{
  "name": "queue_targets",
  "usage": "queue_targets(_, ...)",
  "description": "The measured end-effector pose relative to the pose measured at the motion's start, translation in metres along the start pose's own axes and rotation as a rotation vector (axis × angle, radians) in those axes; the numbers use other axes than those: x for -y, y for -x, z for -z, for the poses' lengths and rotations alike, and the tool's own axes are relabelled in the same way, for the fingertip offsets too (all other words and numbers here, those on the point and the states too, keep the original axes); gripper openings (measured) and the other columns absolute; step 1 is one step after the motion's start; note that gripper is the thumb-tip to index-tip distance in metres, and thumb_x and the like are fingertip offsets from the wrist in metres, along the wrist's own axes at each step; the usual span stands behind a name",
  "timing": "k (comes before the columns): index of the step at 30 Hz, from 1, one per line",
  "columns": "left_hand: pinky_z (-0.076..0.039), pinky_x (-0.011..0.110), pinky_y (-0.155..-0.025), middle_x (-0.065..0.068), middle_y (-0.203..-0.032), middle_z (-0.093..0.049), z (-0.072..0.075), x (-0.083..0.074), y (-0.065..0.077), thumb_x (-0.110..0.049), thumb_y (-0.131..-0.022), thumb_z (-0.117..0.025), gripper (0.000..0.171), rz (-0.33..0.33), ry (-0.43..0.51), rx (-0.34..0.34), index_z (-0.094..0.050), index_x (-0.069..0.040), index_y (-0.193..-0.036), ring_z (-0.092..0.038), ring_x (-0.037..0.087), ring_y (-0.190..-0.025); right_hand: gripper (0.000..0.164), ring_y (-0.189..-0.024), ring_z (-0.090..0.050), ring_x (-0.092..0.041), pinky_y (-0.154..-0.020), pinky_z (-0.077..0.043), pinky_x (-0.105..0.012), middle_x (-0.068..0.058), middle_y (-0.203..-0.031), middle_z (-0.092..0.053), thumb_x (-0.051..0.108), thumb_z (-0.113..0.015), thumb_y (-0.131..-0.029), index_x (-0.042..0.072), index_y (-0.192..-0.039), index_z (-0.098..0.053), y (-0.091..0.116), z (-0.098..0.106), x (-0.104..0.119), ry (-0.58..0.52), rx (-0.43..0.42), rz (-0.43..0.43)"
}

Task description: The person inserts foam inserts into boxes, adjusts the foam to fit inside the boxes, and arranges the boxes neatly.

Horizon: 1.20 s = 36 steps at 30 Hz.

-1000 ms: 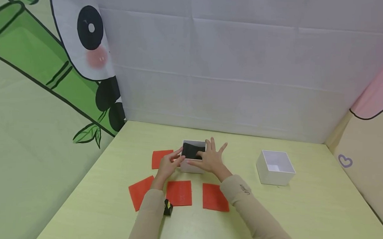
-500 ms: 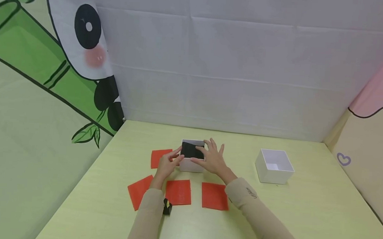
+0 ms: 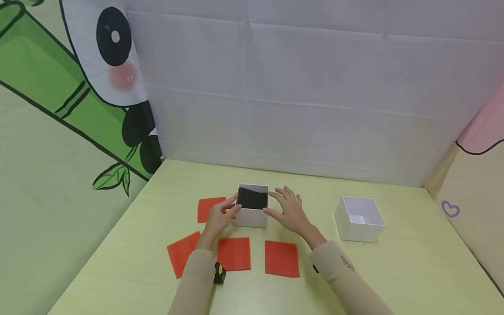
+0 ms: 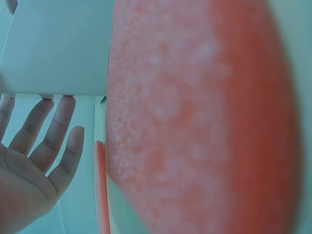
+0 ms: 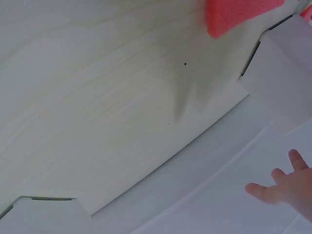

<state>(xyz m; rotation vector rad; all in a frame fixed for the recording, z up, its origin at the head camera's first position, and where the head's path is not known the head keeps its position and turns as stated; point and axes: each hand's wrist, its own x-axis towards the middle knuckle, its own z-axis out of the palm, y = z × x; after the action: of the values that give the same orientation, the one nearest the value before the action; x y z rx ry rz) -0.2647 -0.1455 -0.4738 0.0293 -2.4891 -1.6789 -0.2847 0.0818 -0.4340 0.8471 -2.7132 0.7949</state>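
A white open-topped box [image 3: 251, 218] stands in the middle of the table in the head view, with a flat black piece [image 3: 252, 199] lying in its mouth. My left hand [image 3: 218, 219] steadies the box's left side; in the left wrist view its nearly straight fingers [image 4: 57, 123] touch the box wall [image 4: 58, 48]. At the box's right side is my right hand [image 3: 291, 212], fingers spread and holding nothing. Its thumb and forefinger tips are close to the right wall; whether they touch it I cannot tell. What lies under the black piece is hidden.
Several red foam-like squares lie around the box: one behind my left hand [image 3: 207, 209], one at left [image 3: 181, 254], two in front [image 3: 234, 254]. A second white box [image 3: 359, 231] stands to the right. A small black-and-yellow thing [image 3: 219, 273] shows beside the left sleeve.
My right hand has drawn back to the right from over the black piece, whose fingers reached into the box before. The left hand stays at the box.
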Motion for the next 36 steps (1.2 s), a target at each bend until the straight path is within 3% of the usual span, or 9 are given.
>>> queue_targets(16,-0.042,0.026,-0.060,0.011,-0.124,-0.052,-0.001,0.000,-0.001,-0.030,-0.084,-0.062,0.047,0.029,-0.005,-0.007,-0.049,-0.027,-0.129,-0.062,0.020,-0.072,0.050,-0.125,-0.026,-0.039,-0.094,-0.016,-0.060,-0.020,-0.125,-0.046,0.028,-0.063,-0.082,0.002,-0.124,-0.051,0.027,0.021,-0.008,-0.134,-0.108,0.091)
queue_targets(29,-0.040,0.026,-0.058,0.013,-0.119,-0.055,0.000,-0.002,0.001,-0.030,-0.084,-0.062,0.047,0.031,-0.016,-0.003,-0.049,-0.027,-0.129,-0.061,0.020,-0.071,0.048,-0.123,-0.030,-0.036,-0.093,-0.023,-0.058,-0.020,-0.126,-0.045,0.019,-0.064,-0.082,0.000,-0.124,-0.050,0.055,0.033,-0.011,-0.227,-0.141,0.153)
queue_targets(36,-0.041,0.026,-0.059,0.013,-0.119,-0.055,0.000,-0.001,0.001,-0.032,-0.084,-0.062,0.047,0.014,-0.020,-0.004,-0.049,-0.027,-0.129,-0.061,0.020,-0.072,0.047,-0.122,-0.032,-0.032,-0.092,-0.029,-0.055,-0.018,-0.128,-0.043,0.018,-0.063,-0.083,0.001,-0.125,-0.049,0.070,0.038,-0.014,-0.254,-0.121,0.130)
